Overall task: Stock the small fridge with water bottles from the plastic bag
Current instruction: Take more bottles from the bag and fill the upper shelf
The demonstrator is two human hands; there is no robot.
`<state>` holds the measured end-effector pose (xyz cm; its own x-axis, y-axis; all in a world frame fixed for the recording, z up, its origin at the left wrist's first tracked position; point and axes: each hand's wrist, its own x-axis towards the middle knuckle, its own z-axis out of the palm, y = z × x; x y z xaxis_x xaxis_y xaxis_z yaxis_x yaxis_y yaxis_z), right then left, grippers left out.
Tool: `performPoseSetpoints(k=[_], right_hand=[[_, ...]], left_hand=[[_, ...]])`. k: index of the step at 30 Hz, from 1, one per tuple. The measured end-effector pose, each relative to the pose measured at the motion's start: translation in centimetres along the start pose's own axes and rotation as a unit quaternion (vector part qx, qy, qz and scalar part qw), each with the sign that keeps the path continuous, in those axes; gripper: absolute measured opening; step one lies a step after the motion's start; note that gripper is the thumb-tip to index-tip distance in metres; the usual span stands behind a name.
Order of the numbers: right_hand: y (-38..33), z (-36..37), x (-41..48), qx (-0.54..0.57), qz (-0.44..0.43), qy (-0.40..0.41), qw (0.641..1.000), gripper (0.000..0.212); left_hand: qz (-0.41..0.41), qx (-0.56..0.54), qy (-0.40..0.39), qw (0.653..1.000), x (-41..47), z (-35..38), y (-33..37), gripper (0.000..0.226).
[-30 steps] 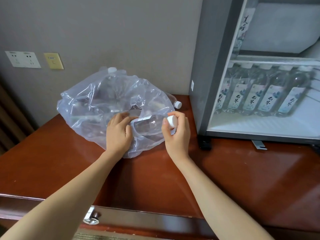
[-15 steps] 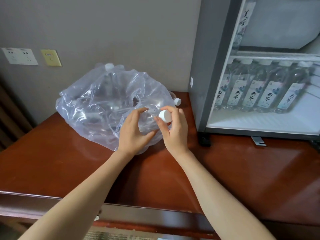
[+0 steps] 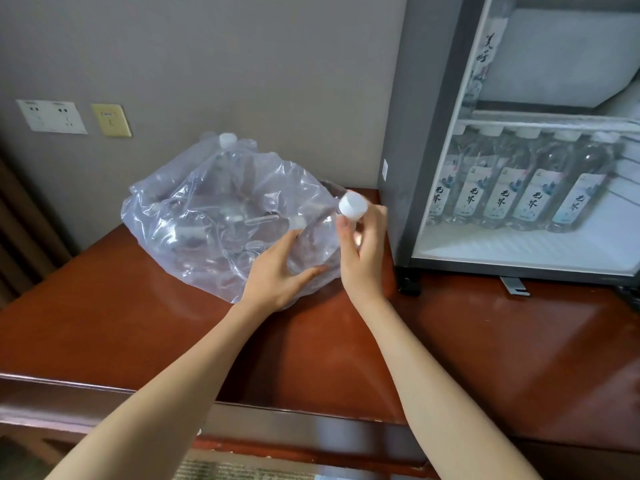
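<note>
Bottle (image 3: 352, 206) has risen cap-first from the bag (image 3: 214, 209), right hand (image 3: 363, 261) fingers (image 3: 346, 233) curled round its neck, left hand (image 3: 277, 271) spread open on the bag, ready for the fridge (image 3: 415, 133).

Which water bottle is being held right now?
The white-capped bottle at the edge of the plastic bag, gripped by the right hand; the labelled bottles in the fridge stand untouched.

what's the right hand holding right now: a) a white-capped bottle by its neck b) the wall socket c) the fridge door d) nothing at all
A: the right hand is curled round the neck of the white-capped bottle, just below the cap, while the left hand rests on the plastic bag.
</note>
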<state>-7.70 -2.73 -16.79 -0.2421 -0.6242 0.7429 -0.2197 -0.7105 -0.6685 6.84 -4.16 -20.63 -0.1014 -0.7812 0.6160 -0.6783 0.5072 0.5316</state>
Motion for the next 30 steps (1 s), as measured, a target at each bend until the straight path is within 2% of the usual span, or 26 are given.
performPoseSetpoints(k=[2, 4, 6, 9, 13, 17, 21, 25, 27, 28, 30], right_hand=[[0.3, 0.6, -0.1, 0.036, 0.086, -0.084, 0.992, 0.027], [0.8, 1.1, -0.5, 0.086, 0.197, -0.182, 0.959, 0.035], [1.5, 1.3, -0.7, 0.088, 0.252, -0.236, 0.934, 0.044], [2.1, 1.0, -0.4, 0.103, 0.273, -0.249, 0.924, 0.042], [1.9, 0.0, 0.5, 0.127, 0.323, -0.246, 0.905, 0.041], [1.2, 0.6, 0.0, 0.107, 0.319, -0.276, 0.900, 0.057], [1.6, 0.1, -0.6, 0.157, 0.329, -0.236, 0.901, 0.054], [2.0, 0.2, -1.3, 0.137, 0.327, -0.143, 0.924, 0.059], [1.9, 0.3, -1.1, 0.148, 0.340, -0.091, 0.924, 0.057], [2.0, 0.1, -0.9, 0.178, 0.353, -0.059, 0.917, 0.053], [1.9, -0.8, -0.5, 0.271, 0.402, -0.018, 0.875, 0.059]], left_hand=[[-0.008, -0.018, -0.018, 1.000, 0.0, -0.1, -0.1, 0.049], [-0.043, -0.072, -0.044, 0.996, 0.2, -0.2, -0.1, 0.051], [-0.092, -0.116, -0.059, 0.987, 0.5, -0.1, -0.2, 0.056], [-0.138, -0.114, -0.068, 0.982, 0.9, 0.0, -0.4, 0.051], [-0.113, -0.087, -0.064, 0.988, 0.7, 0.0, -0.2, 0.046], [-0.066, -0.023, -0.055, 0.996, 0.1, -0.3, 0.1, 0.068], [0.080, 0.022, -0.046, 0.995, -0.7, -0.5, 0.7, 0.052], [0.110, 0.040, -0.032, 0.993, -0.8, -0.8, 1.4, 0.065], [0.137, 0.063, -0.007, 0.989, -1.2, -0.9, 1.7, 0.069], [0.156, 0.069, -0.003, 0.985, -1.4, -0.9, 1.9, 0.069], [0.188, 0.069, -0.018, 0.980, -1.7, -0.8, 2.6, 0.068]])
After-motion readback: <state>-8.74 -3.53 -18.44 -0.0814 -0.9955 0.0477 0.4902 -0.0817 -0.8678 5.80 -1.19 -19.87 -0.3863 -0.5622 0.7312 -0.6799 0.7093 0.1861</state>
